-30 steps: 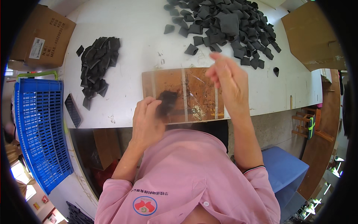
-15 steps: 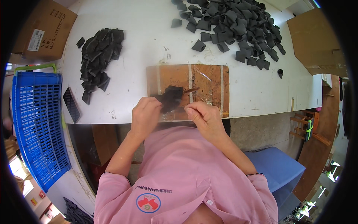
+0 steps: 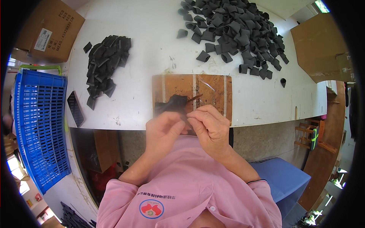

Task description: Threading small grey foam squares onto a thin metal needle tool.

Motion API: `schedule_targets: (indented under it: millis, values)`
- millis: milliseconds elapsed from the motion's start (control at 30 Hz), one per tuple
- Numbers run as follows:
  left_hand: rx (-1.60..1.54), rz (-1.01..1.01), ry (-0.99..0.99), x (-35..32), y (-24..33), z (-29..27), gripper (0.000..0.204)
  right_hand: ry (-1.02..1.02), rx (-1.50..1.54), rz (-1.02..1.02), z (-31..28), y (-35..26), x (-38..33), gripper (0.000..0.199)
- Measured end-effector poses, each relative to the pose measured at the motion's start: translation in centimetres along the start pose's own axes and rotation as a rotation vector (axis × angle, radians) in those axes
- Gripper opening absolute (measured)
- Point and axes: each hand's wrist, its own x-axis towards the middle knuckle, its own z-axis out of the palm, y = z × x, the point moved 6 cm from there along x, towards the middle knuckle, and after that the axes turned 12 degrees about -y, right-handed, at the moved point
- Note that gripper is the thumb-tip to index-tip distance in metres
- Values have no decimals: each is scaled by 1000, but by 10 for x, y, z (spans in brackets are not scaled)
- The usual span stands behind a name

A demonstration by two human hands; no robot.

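My left hand (image 3: 164, 131) and my right hand (image 3: 210, 128) meet over the near edge of a brown board (image 3: 213, 85) with pale strips across it. The fingers of both are curled and pinched together. Something small and dark shows between the fingertips, mostly hidden by them. Just beyond my left hand, several flat black foam-like pieces (image 3: 173, 103) lie on the board. A thin brown stick (image 3: 195, 97) rests beside them, pointing to the far right.
A heap of flat black pieces (image 3: 104, 62) lies at the left of the white table (image 3: 152, 49). Dark rolled, tube-like pieces (image 3: 235, 32) are heaped at the far right. Cardboard boxes (image 3: 51, 28) stand at both sides. A blue crate (image 3: 42, 121) is at the left, a blue stool (image 3: 281, 176) at the right.
My hands have come together and nearer to my body, the left one moving right. The black pieces on the board are now partly behind my left hand.
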Motion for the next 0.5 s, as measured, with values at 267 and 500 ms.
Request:
schedule_targets:
  millis: [267,500]
  values:
    - [-61,107,4,0,6,-3,10,-51,84,79,2,2,4,7]
    - [160,46,45,3,7,-5,1,-96,124,91,5,-1,6,9]
